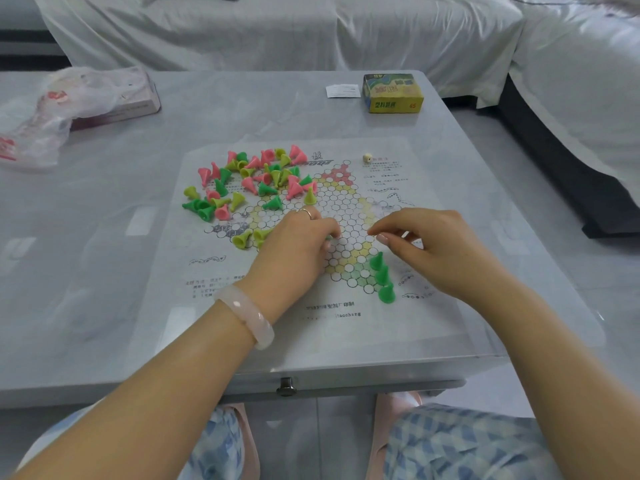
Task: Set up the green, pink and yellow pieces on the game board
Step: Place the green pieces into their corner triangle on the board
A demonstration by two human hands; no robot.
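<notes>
- Grey and glossy, the table [104, 209] stood in front of a sofa draped in white sheets [277, 32].
- At the far left of the table lay a crumpled plastic bag [52, 112] over a flat pink box [138, 105].
- On the left part of the paper game board [311, 323], a loose heap of green, pink and yellow pieces [249, 178] lay tumbled, most on their sides; two yellow pieces [251, 237] lay apart, just beside the left hand.
- The left hand [298, 251] rested knuckles-up on the middle of the board, fingers curled under; whether it held a piece could not be told, as the fingertips were hidden.
- The right hand [433, 251] hovered just beside it over the hexagon of circles, fingers bent, thumb and forefinger drawn close together; nothing showed plainly between them, so its grip could not be told either.
- Three green pieces [381, 275] stood upright in a row along the near green point of the star, just below the right hand and near both.
- A small die [367, 158] sat at the board's far edge; beyond it, a slip of paper [343, 90] and a yellow game box [393, 93].
- The step in hand looked like filling the green point. To do it well, each piece should go base-down and centred on its own circle, lowered gently so the standing row is not knocked, with only greens drawn from the heap.
</notes>
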